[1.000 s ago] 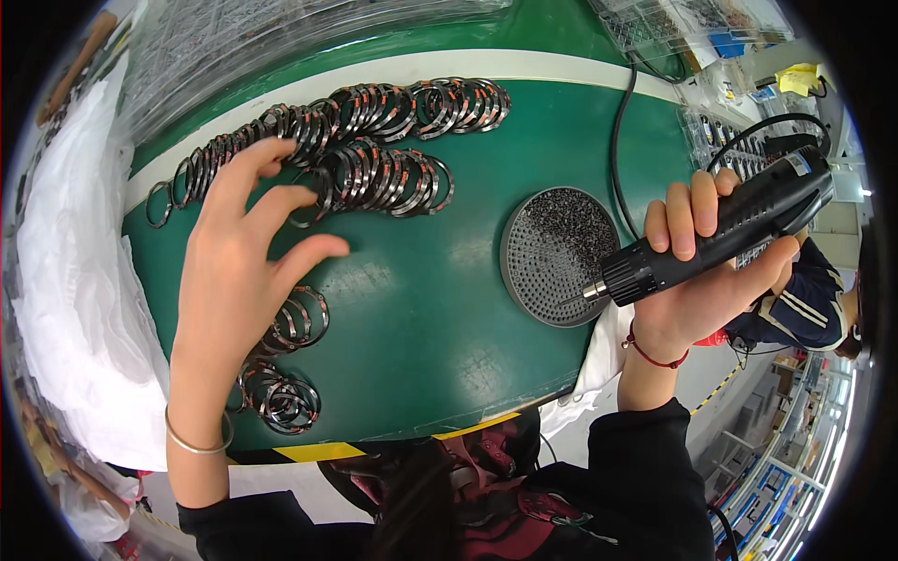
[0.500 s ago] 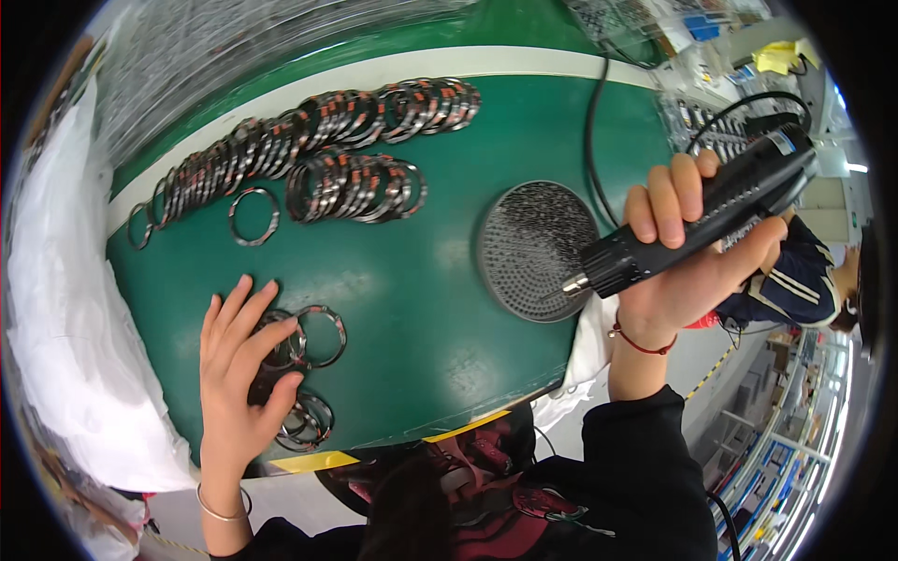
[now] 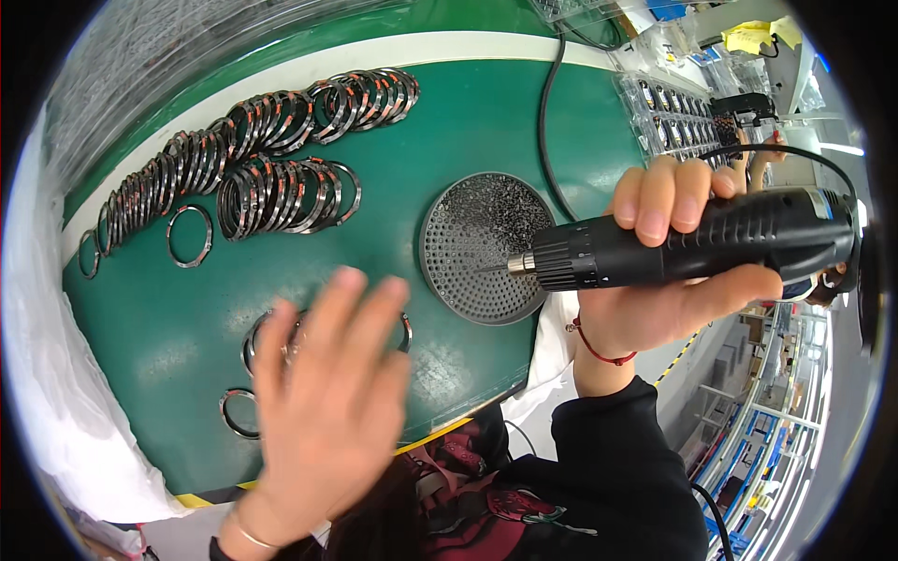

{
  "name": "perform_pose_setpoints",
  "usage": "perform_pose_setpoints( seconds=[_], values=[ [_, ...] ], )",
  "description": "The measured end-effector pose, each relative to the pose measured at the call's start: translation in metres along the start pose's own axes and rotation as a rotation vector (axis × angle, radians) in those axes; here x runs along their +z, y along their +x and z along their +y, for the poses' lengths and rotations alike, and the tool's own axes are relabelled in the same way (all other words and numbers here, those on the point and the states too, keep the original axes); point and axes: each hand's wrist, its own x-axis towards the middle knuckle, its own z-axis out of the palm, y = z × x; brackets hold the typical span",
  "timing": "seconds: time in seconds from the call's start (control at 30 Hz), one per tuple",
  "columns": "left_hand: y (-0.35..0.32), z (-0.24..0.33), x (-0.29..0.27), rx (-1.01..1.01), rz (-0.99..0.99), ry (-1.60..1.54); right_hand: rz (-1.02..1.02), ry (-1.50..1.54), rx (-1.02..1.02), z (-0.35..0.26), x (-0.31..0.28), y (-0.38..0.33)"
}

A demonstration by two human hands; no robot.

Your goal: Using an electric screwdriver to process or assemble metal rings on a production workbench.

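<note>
the right hand (image 3: 673, 280) grips a black electric screwdriver (image 3: 692, 245), fingers wrapped tight round its body, tip over the round perforated disc (image 3: 472, 245) on the green table (image 3: 468, 122). the left hand (image 3: 327, 402), blurred, spreads flat with fingers wide over loose metal rings (image 3: 241, 411); ring rows (image 3: 281, 192) lie beyond.

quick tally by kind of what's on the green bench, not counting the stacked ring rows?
Loose metal rings lying flat, fully visible: 2
Round perforated disc: 1
Black electric screwdriver, in right hand: 1
Total: 4
More rings sit under the blurred left hand; count unclear.
</note>
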Motion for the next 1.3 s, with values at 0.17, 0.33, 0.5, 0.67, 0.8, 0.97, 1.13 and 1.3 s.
perform_pose_setpoints(
  seconds=[0.17,0.33,0.5,0.67,0.8,0.97,1.13,1.3],
  values=[
    [0.004,0.065,0.051,-0.184,0.138,0.331,0.029,-0.093,-0.067,0.001,0.009,-0.002],
    [0.012,0.092,0.077,-0.246,0.177,0.231,-0.199,-0.106,-0.068,-0.006,-0.004,-0.005],
    [0.009,0.092,0.08,-0.127,0.209,0.115,-0.455,-0.231,-0.075,-0.008,-0.003,-0.004],
    [0.005,0.051,0.05,-0.379,0.243,0.224,-0.42,-0.033,0.026,-0.003,0.002,-0.006],
    [-0.004,0.041,0.048,-0.331,0.15,0.196,-0.34,-0.307,0.056,-0.01,0.002,-0.015],
    [-0.006,0.048,0.055,-0.194,0.1,-0.163,-0.546,-0.146,0.109,-0.004,-0.01,-0.005],
    [-0.005,0.045,0.067,-0.161,0.223,-0.171,-0.574,-0.126,0.102,0.0,-0.01,-0.007],
    [-0.004,0.041,0.065,-0.094,0.232,-0.169,-0.601,-0.17,0.11,-0.009,-0.007,-0.004]
  ],
)
